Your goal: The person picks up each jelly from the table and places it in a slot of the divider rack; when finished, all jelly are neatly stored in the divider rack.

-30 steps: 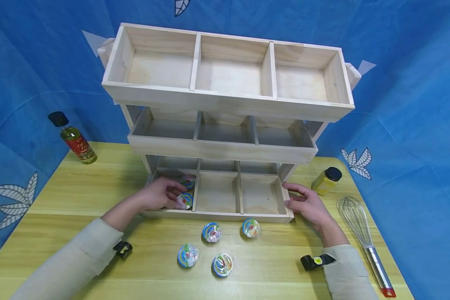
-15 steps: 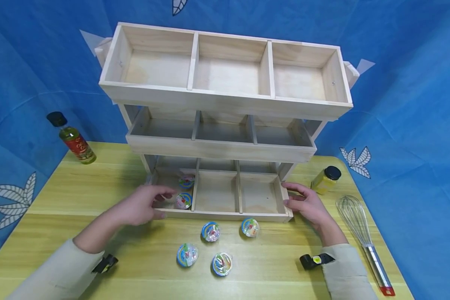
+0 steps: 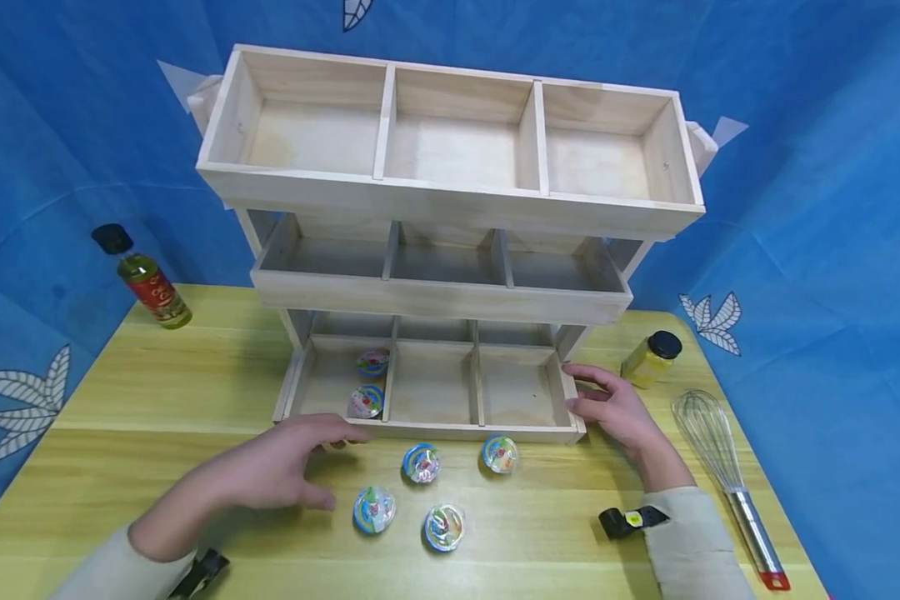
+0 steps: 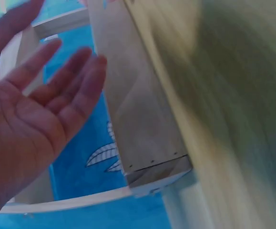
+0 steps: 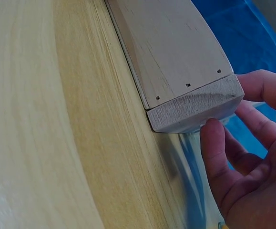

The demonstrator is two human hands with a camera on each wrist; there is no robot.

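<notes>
In the head view, my left hand (image 3: 285, 467) hovers at the front of the wooden three-tier shelf (image 3: 450, 190), fingers spread and holding nothing. Close to its fingertips lies a small lidded jelly cup (image 3: 375, 510) on the table. Three more stand nearby: one jelly cup (image 3: 422, 463), another jelly cup (image 3: 500, 455) and a third jelly cup (image 3: 444, 528). The bottom tray's left compartment has a rear jelly cup (image 3: 372, 362) and a front jelly cup (image 3: 366, 402). My right hand (image 3: 618, 417) rests its thumb and fingertips against the bottom tray's right end (image 5: 195, 106).
An oil bottle (image 3: 150, 279) with a red label stands at the back left of the table (image 3: 195, 367). Right of the shelf are a black-lidded yellow jar (image 3: 651, 360) and a whisk (image 3: 735, 479). Blue cloth (image 3: 810, 167) hangs behind.
My left hand has let go of the front jelly cup in the left compartment, drawn back out of the tray and moved down toward the cups on the table. My right hand stays put.
</notes>
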